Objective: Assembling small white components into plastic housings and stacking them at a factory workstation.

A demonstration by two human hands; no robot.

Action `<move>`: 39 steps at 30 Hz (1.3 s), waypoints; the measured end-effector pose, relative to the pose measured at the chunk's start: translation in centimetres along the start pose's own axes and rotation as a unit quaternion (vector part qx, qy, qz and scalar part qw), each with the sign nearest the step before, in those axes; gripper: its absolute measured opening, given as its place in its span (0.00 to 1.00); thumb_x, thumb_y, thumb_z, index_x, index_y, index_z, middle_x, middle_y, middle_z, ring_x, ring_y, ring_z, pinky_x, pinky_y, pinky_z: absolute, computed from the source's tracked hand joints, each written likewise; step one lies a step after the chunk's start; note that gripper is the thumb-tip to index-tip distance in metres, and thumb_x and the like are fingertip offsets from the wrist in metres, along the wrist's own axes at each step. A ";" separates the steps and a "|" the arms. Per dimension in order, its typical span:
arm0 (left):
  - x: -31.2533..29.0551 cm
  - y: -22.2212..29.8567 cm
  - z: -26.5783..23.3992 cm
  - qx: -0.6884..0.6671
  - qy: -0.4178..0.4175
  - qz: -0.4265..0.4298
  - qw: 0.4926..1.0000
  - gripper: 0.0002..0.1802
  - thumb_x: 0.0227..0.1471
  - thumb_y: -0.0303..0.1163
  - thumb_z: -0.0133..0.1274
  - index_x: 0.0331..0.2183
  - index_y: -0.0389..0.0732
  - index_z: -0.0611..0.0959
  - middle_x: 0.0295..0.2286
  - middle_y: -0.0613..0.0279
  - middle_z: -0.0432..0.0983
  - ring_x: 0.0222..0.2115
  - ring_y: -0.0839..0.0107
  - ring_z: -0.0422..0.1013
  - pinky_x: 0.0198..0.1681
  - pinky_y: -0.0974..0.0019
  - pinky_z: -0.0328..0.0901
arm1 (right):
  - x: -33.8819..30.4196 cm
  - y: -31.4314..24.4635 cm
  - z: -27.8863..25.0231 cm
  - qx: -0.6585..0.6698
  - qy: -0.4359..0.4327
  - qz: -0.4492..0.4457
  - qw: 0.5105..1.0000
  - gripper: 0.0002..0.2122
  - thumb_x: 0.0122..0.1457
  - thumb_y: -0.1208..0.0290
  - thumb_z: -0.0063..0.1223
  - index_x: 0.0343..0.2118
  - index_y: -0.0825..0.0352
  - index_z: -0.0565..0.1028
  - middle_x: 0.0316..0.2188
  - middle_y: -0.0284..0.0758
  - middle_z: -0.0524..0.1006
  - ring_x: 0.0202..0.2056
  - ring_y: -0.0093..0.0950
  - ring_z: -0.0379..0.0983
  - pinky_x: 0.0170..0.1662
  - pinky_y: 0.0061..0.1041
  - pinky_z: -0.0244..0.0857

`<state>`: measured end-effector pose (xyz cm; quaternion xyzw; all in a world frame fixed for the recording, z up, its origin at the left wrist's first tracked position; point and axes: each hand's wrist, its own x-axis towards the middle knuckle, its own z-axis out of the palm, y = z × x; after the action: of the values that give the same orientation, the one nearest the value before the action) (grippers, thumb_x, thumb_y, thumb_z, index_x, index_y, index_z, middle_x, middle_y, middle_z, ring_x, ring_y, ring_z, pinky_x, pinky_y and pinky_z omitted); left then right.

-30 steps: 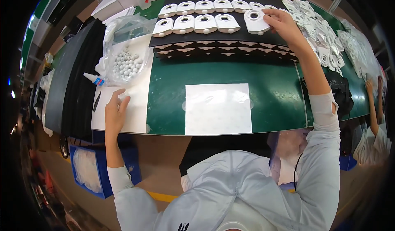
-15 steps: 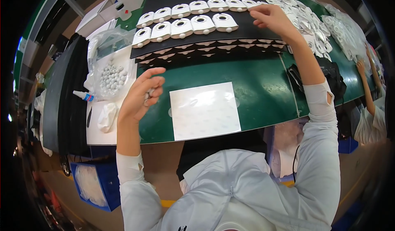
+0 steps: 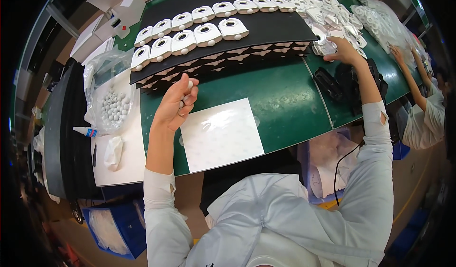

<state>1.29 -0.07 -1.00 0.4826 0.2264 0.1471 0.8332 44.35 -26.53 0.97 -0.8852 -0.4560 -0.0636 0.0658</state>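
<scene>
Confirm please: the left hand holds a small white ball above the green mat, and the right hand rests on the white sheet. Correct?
Not quite. In the head view the right hand reaches into the pile of white parts, not onto the white sheet. The left hand does hold a small white ball.

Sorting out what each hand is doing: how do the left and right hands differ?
The left hand is curled near the body, pinching a small white ball; the right hand reaches far out, palm down, on the loose pile of white parts. Both wear pale sleeves.
</scene>
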 end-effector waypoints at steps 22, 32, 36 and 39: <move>-0.3 0.0 0.1 -0.014 -0.034 0.063 0.997 0.13 0.52 0.31 0.50 0.40 0.37 0.73 0.33 0.63 0.72 0.17 0.88 0.53 0.13 0.87 0.48 | 0.2 -1.9 -3.9 -0.109 0.200 -0.103 0.968 0.08 0.46 0.77 0.51 0.32 0.66 0.76 0.31 0.36 0.76 0.38 0.32 0.69 0.40 0.26 0.63; -0.6 0.1 -1.3 -0.042 -0.002 0.096 0.995 0.15 0.51 0.33 0.50 0.40 0.36 0.73 0.34 0.61 0.71 0.16 0.89 0.53 0.13 0.87 0.49 | -10.3 -25.0 -0.2 0.622 -0.006 -0.068 0.780 0.06 0.55 0.76 0.48 0.35 0.70 0.72 0.27 0.27 0.73 0.29 0.15 0.66 0.34 0.14 0.61; -0.6 -0.4 -1.9 -0.059 -0.018 0.117 0.991 0.17 0.50 0.29 0.51 0.44 0.39 0.72 0.35 0.64 0.72 0.17 0.88 0.53 0.12 0.87 0.48 | -11.5 -30.3 3.6 0.656 -0.137 -0.079 0.738 0.07 0.56 0.75 0.47 0.37 0.69 0.70 0.29 0.28 0.72 0.31 0.14 0.66 0.35 0.14 0.60; -1.2 -0.6 -2.3 -0.088 0.000 0.131 0.987 0.15 0.49 0.27 0.52 0.42 0.39 0.74 0.34 0.63 0.71 0.17 0.87 0.54 0.12 0.86 0.48 | -11.2 -32.0 4.0 0.631 -0.173 -0.088 0.751 0.08 0.56 0.75 0.47 0.38 0.70 0.70 0.29 0.28 0.72 0.31 0.14 0.66 0.34 0.14 0.60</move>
<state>-0.96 0.76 -2.25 0.4329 0.1468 0.2746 0.8460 12.02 -16.41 -3.07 -0.5939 -0.4721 0.3870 0.5240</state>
